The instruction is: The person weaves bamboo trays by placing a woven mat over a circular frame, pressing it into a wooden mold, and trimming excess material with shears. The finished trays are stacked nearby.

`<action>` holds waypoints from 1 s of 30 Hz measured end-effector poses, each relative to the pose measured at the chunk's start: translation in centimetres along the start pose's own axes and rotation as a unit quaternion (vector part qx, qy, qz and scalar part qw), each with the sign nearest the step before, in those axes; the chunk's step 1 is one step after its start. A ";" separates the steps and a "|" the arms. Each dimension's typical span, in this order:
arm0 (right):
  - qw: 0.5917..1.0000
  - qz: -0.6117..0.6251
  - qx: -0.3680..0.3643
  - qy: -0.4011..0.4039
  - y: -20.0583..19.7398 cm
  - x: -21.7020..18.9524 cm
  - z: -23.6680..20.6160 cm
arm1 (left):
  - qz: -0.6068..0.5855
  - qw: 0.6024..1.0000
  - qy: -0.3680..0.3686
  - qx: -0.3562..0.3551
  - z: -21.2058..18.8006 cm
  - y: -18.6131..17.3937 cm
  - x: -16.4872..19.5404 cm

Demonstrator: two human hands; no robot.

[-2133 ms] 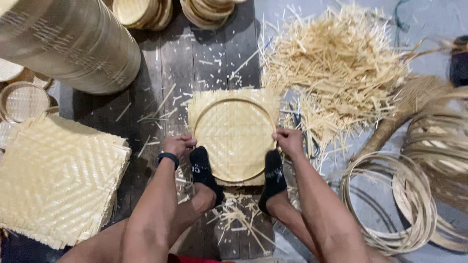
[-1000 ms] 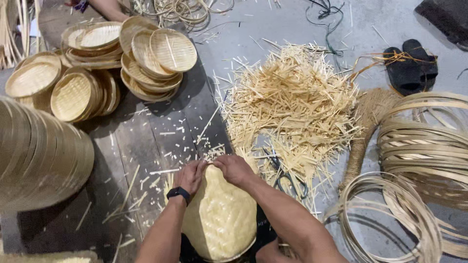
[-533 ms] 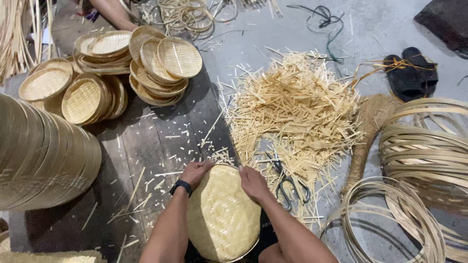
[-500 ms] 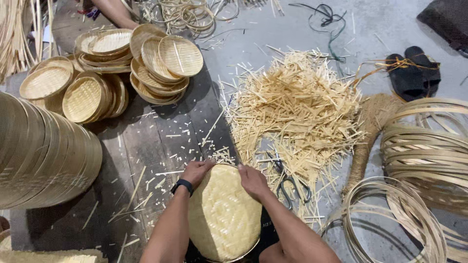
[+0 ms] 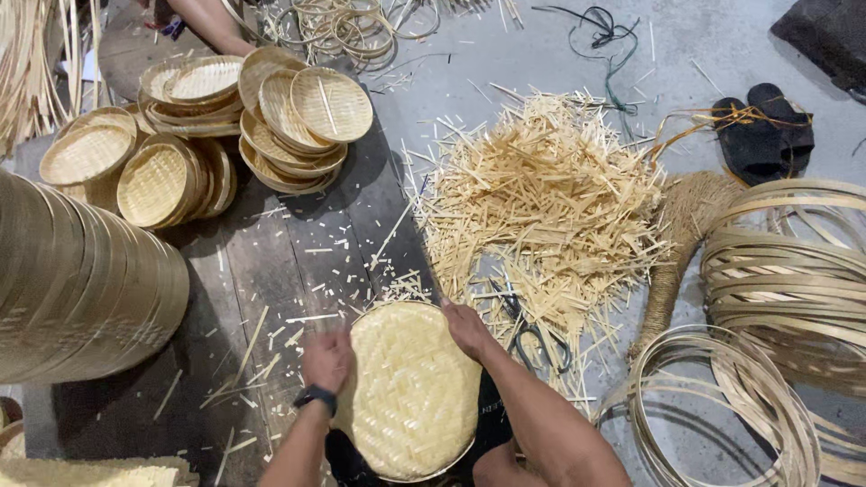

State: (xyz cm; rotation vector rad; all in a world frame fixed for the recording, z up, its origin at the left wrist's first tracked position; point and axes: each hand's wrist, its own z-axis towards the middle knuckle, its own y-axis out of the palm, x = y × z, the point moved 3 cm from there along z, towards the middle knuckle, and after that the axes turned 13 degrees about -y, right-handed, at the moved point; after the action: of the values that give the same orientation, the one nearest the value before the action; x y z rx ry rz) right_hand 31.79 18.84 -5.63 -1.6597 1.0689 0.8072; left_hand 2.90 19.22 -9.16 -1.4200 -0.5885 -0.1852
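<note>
A round woven bamboo tray [image 5: 410, 392] is tilted up in front of me, its pale plaited underside facing the camera. My left hand [image 5: 327, 359], with a dark watch on the wrist, grips its left rim. My right hand [image 5: 469, 329] holds the upper right rim. The tray's lower edge rests near my lap, partly hidden by my arms.
Stacks of finished round trays [image 5: 298, 117] lie at the upper left, and a long stack of hoops [image 5: 81, 289] lies on its side at the left. A heap of bamboo offcuts [image 5: 550, 198] and scissors [image 5: 532, 338] are to the right. Coiled bamboo strips [image 5: 776, 289] and black sandals [image 5: 762, 131] sit further right. Another person's arm [image 5: 212, 22] shows at the top.
The tray was lifted from flat on the floor to tilted toward me. My left hand has slid down its left rim and my right hand has shifted to the upper right edge.
</note>
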 end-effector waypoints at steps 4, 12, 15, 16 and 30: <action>0.999 -0.041 0.006 0.025 0.0 0.0 0.1 | -0.084 0.943 -0.230 -0.226 0.2 1.3 -2.7; 0.911 -0.221 0.218 -0.270 -1.7 -3.0 -6.4 | -0.123 0.987 -0.103 -0.023 -2.5 -2.6 0.0; 0.912 -0.295 0.099 -0.267 -6.4 -5.1 -8.6 | -0.056 0.991 -0.118 0.028 -7.4 -5.2 -0.7; 0.917 -0.312 0.031 -0.249 -8.4 -5.9 -9.4 | -0.044 0.990 -0.133 0.014 -8.9 -6.0 -1.2; 0.935 -0.293 -0.182 -0.084 -10.5 -6.8 -19.0 | -0.117 0.959 -0.239 -0.097 -15.1 -11.0 -5.8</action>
State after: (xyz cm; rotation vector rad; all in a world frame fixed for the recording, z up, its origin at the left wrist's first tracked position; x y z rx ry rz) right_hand 39.30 4.22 10.16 -2.0291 0.2705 0.7514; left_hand -2.94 1.57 -2.96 -1.5922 -1.1663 -0.0868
